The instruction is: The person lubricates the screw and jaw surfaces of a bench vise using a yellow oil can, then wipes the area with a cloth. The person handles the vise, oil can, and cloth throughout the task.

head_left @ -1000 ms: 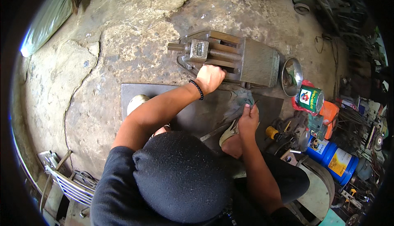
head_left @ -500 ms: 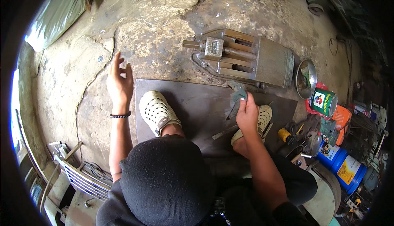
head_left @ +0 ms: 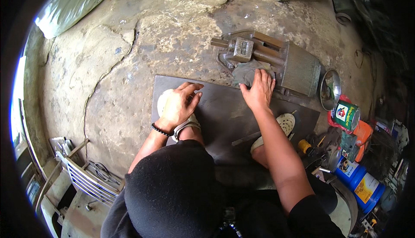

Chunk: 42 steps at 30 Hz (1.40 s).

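Observation:
A heavy metal machine vise (head_left: 302, 71) lies on the floor in front of me, its screw and square screw end toward the left. My right hand (head_left: 260, 88) presses a grey-green rag (head_left: 250, 72) onto the near side of the vise, fingers spread over the cloth. The rag covers part of the rails there. My left hand (head_left: 178, 106), with a dark beaded bracelet at the wrist, hovers over my left shoe (head_left: 162, 101). Its fingers are bent but apart, and nothing is in them.
Under my feet is a dark flat sheet (head_left: 225, 108) with a thin metal strip (head_left: 245, 139) on it. Right of the vise stand a metal bowl (head_left: 330, 90), a green can (head_left: 346, 114), an orange container (head_left: 362, 134) and a blue bucket (head_left: 361, 184). A metal rack (head_left: 86, 177) is at lower left.
My right hand has moved forward from near my right shoe and brought the rag onto the vise. My left hand has swung right and nearer, over my left shoe. The view has shifted slightly.

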Available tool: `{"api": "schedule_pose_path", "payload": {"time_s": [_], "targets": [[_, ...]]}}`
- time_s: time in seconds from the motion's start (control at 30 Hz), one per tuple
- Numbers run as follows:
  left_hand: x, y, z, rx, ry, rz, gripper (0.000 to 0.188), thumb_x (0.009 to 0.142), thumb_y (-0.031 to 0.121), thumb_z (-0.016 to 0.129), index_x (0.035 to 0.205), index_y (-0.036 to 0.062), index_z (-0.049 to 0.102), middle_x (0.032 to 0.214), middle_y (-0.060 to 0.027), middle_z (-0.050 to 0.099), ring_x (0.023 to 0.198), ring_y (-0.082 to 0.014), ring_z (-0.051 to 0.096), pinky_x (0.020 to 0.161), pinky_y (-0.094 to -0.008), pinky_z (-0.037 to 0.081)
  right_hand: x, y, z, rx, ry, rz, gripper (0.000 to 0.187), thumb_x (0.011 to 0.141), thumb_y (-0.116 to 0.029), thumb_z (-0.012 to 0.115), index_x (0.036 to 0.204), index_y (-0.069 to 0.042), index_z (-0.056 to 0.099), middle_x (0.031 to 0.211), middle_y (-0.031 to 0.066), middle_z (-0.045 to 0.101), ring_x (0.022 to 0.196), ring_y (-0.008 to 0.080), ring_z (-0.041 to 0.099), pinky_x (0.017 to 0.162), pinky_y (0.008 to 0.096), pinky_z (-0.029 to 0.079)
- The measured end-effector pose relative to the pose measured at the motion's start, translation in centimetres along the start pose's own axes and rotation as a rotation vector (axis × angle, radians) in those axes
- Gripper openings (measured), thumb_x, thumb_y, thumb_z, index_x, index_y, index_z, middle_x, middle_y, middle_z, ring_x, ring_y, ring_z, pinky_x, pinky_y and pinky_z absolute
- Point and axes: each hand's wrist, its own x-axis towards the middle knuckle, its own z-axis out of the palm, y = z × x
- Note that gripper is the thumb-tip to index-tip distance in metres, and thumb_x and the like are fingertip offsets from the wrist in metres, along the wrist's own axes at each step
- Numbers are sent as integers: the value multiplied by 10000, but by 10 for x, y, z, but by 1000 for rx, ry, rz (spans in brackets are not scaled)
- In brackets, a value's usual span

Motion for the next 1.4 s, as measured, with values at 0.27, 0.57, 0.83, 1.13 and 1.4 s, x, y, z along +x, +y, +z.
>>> {"api": "schedule_pose_path", "payload": {"time_s": [0.27,0.57,0.83,1.13,1.4], "targets": [[-16,-19,-7,35,10,32,178,926,109,623,1065,14,680,1001,-166,678,876,-321,677,747,-370,552,31,-68,14,-53,-150,40,443,899,-291,606,1244,-12,609,1225,192,600,1227,384,515,1163,524,251],[-15,-15,-5,-10,37,91,186,914,98,624,1086,55,682,960,-137,673,895,-337,660,798,-401,524,-18,-69,20,307,-119,-334,489,812,-71,637,1285,5,537,1357,199,535,1306,349,477,1157,463,313],[-25,-24,-13,-48,98,9,183,907,80,625,1067,20,689,1005,-163,694,947,-342,672,835,-389,530,37,-114,37,129,105,-371,425,945,-104,437,1340,41,495,1457,272,430,1392,400,376,1195,470,230],[-28,-24,-10,-50,18,-31,191,935,78,611,1099,1,672,1049,-180,693,917,-299,702,785,-356,561,35,-119,42,-45,-229,-154,457,941,-138,456,1361,43,478,1411,276,477,1312,349,476,1088,436,357],[-17,-12,-2,-3,-32,88,179,905,87,637,1070,35,684,968,-156,687,911,-356,668,808,-402,531,-14,-94,-6,-9,-608,-93,295,881,-50,513,1150,33,601,986,208,710,940,365,697,852,466,533]]}}
